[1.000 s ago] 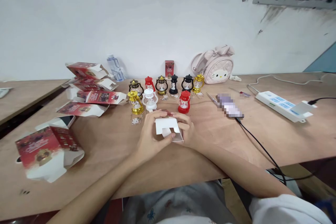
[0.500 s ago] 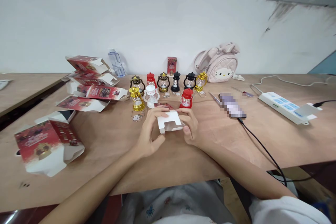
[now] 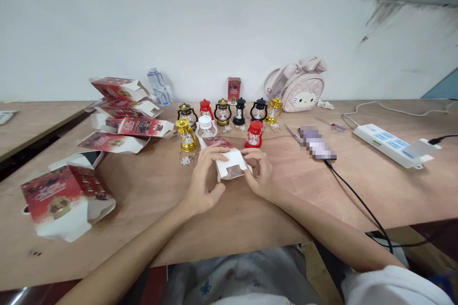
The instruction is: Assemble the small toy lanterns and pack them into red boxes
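Between my hands is a small red and white cardboard box (image 3: 231, 159), its flaps and opening turned toward me. My left hand (image 3: 205, 181) grips the box's left side, with the thumb held low and apart from the fingers. My right hand (image 3: 260, 174) holds the right side, its thumb at the edge of the opening. Just beyond the box stand miniature lanterns: a white lantern (image 3: 206, 127), a gold lantern (image 3: 186, 136) and a red lantern (image 3: 254, 135). Whether anything is inside the box I cannot tell.
Several open red boxes (image 3: 138, 127) lie at the left, with a larger open box (image 3: 66, 198) nearer me. A water bottle (image 3: 158, 86), an upright red box (image 3: 234, 89) and a pink bag (image 3: 300, 88) stand by the wall. A phone (image 3: 317, 144) and power strip (image 3: 388, 145) lie right.
The box has tilted, showing more of its red printed side. My right thumb has moved up to the opening's edge, while my left hand stays nearly in place.
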Demonstrator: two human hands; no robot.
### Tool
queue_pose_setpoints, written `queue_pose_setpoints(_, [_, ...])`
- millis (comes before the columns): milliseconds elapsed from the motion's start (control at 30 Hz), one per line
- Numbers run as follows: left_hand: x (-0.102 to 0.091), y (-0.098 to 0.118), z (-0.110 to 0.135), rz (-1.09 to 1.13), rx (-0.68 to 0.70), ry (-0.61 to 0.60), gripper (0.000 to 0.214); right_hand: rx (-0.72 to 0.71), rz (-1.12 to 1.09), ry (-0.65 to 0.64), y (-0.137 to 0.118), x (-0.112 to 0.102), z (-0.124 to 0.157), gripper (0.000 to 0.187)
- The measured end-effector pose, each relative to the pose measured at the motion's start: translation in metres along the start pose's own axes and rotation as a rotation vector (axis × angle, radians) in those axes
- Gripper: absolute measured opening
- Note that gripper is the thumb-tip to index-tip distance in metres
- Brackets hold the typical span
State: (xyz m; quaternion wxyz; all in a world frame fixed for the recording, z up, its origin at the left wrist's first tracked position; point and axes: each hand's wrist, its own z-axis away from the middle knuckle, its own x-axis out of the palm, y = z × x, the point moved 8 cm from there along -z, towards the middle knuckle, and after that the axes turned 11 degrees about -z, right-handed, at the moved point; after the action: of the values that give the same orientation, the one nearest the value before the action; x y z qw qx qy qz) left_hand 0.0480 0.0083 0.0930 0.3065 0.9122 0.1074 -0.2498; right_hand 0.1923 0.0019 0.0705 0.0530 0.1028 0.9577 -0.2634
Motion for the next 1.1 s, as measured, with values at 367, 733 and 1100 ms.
queue_pose_setpoints(367, [0.002, 0.011, -0.002, -0.124, 0.081, -0.055, 0.040, -0.193, 0.244, 0.006, -0.021, -0.005, -0.003, 0.029])
queue_pose_setpoints(733, [0.008, 0.007, 0.001, -0.247, 0.109, -0.070, 0.047, -0.168, 0.171, -0.090, -0.019, 0.001, -0.003, 0.035])
queue_pose_setpoints(1100, [0.014, 0.011, 0.001, -0.409, 0.206, -0.120, 0.027, -0.392, 0.323, -0.083, -0.034, -0.009, -0.003, 0.028])
